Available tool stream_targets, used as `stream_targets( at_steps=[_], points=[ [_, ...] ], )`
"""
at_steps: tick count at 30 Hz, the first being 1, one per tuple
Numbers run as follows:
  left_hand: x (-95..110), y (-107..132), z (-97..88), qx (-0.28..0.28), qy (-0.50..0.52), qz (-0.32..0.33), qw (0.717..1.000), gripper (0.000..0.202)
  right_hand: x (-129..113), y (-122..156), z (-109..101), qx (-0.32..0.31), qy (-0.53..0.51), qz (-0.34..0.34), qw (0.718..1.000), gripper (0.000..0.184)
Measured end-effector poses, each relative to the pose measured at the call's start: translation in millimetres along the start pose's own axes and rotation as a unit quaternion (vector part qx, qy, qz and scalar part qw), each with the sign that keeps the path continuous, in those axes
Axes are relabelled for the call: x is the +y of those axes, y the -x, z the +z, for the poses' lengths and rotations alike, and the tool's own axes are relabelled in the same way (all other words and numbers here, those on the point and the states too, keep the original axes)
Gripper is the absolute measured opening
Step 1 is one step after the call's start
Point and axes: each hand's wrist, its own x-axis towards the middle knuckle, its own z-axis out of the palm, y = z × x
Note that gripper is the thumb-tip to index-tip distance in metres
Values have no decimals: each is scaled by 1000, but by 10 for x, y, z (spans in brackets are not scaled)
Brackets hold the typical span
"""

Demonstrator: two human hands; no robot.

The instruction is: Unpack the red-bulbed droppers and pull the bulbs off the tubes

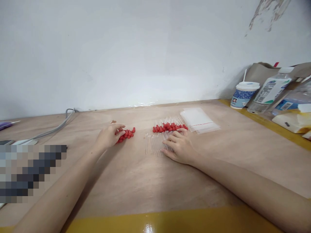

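My left hand (110,135) is at the left end of a small pile of red rubber bulbs (127,134). Its thumb and fingers curl round a bulb at the pile's edge, partly hidden by the hand. To the right, my right hand (179,146) lies with fingers spread over a row of clear thin dropper tubes (155,144), covering the row's right end. Just beyond that row, more clear tubes (173,120) lie side by side with red bulbs (167,127) on their near ends.
Clear plastic bags (199,119) lie right of the capped tubes. At the back right stand a blue paper cup (243,95), a plastic bottle (272,89) and a yellow-white packet (293,121). A grey cable (55,126) runs along the left. Yellow tape (170,221) lines the front edge.
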Motion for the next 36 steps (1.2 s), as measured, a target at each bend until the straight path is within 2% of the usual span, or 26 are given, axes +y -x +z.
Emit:
stream_targets(
  at_steps=[4,6,8,10,12,14,17,20,23,27,32,36],
  points=[
    [-20,-12,-25,-23,12,-2,1000,33,4,9,3,-17,-8,4,1000,28],
    [-39,-22,-31,-14,17,11,1000,33,1,4,-14,-21,-12,9,1000,29],
    [-35,-26,-42,22,23,23,999,31,-7,-3,-41,-27,-18,16,999,35],
    [12,-15,-51,83,24,23,996,29,-16,-12,-66,-39,-23,17,999,47],
    [112,11,-44,141,22,23,989,26,-26,-23,-76,-53,-24,17,998,56],
    [257,41,-4,171,31,39,984,23,-37,-37,-67,-63,-17,23,998,61],
    [522,43,114,147,44,92,984,22,-58,-63,-30,-64,5,40,997,64],
    [786,-63,263,102,45,135,984,20,-89,-80,2,-50,14,59,997,66],
    [996,-255,411,73,56,86,992,23,-111,-73,10,-15,9,78,997,63],
    [1140,-465,591,14,71,-20,997,34,-79,-27,-11,44,7,109,993,44],
    [1181,-502,708,5,82,-43,996,39,17,33,-55,76,8,157,985,34],
    [1197,-489,667,15,88,-61,994,33,50,54,-68,89,10,164,982,31]
  ],
)
